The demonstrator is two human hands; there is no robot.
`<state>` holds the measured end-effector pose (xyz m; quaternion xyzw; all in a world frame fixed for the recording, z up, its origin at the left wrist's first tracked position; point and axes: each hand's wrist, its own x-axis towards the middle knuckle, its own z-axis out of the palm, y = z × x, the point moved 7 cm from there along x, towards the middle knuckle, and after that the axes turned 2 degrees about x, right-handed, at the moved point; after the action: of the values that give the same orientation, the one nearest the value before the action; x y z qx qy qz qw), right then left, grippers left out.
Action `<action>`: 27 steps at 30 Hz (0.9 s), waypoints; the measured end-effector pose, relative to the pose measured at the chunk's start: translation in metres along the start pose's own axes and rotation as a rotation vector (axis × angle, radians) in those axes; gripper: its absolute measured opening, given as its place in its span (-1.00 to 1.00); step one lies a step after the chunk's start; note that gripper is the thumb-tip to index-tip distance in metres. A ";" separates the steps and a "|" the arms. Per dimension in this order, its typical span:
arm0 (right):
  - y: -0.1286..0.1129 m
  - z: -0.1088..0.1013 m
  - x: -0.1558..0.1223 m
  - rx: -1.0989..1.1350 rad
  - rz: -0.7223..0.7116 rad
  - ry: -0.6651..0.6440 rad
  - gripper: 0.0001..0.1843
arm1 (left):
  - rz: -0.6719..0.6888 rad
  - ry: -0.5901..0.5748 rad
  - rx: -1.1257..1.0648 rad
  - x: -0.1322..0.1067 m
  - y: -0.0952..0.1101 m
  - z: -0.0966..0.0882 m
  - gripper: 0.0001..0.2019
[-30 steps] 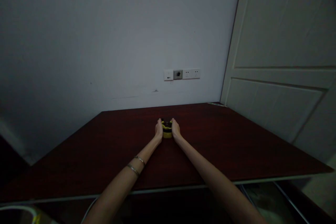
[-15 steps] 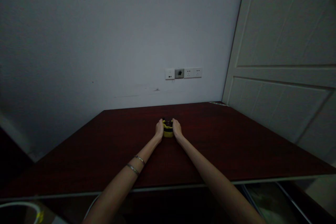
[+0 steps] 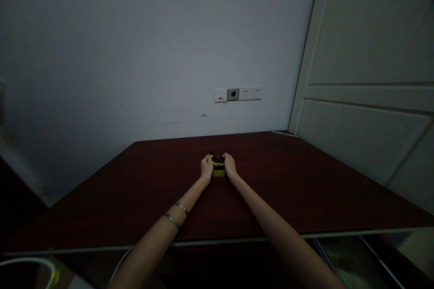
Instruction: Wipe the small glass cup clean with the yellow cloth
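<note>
Head view, my left hand [image 3: 206, 167] and right hand [image 3: 230, 166] clamping fingers on a small yellow-and-black object [image 3: 219, 168], sitting on the dark red table [image 3: 305, 189].

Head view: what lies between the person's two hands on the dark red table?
A small yellow-and-black object, held by left hand and right hand, in the head view.
</note>
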<state>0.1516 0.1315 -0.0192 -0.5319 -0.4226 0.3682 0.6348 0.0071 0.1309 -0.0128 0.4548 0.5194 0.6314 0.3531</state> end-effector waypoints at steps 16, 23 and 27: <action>-0.011 -0.005 -0.007 -0.050 -0.049 -0.017 -0.67 | 0.040 0.064 0.006 -0.012 0.008 -0.007 -0.72; -0.020 -0.015 -0.007 -0.100 -0.088 -0.045 -0.65 | 0.031 0.066 0.002 -0.018 0.010 -0.015 -0.71; -0.037 -0.031 -0.021 -0.144 -0.190 -0.067 -0.60 | 0.013 0.088 -0.017 -0.023 0.015 -0.024 -0.72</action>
<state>0.1730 0.0946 0.0120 -0.5209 -0.5176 0.2926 0.6125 -0.0079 0.0989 -0.0042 0.4272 0.5261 0.6573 0.3296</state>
